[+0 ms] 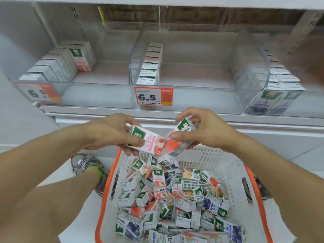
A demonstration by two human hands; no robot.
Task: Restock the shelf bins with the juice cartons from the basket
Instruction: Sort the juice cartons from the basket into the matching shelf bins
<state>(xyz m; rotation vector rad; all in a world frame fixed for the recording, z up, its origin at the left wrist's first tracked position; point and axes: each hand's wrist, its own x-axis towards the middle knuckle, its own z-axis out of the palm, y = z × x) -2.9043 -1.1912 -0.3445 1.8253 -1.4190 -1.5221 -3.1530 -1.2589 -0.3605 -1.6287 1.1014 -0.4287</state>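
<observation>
My left hand [112,132] grips a pink-and-white peach juice carton [149,141] above the far rim of the basket [226,165]. Beside it my right hand [205,128] holds a second peach carton [182,135], and the two cartons touch at their lower ends. Below them the white basket with orange trim holds several loose cartons [175,199], peach and blueberry mixed. On the shelf ahead, the clear middle bin [198,67] has one row of cartons [150,65] along its left side.
The left bin [98,92] holds several cartons at its left; the right bin [278,88] holds blueberry cartons. Price tags reading 6.5 [153,97] hang on the bin fronts. A grey sneaker [87,165] stands on the floor left of the basket.
</observation>
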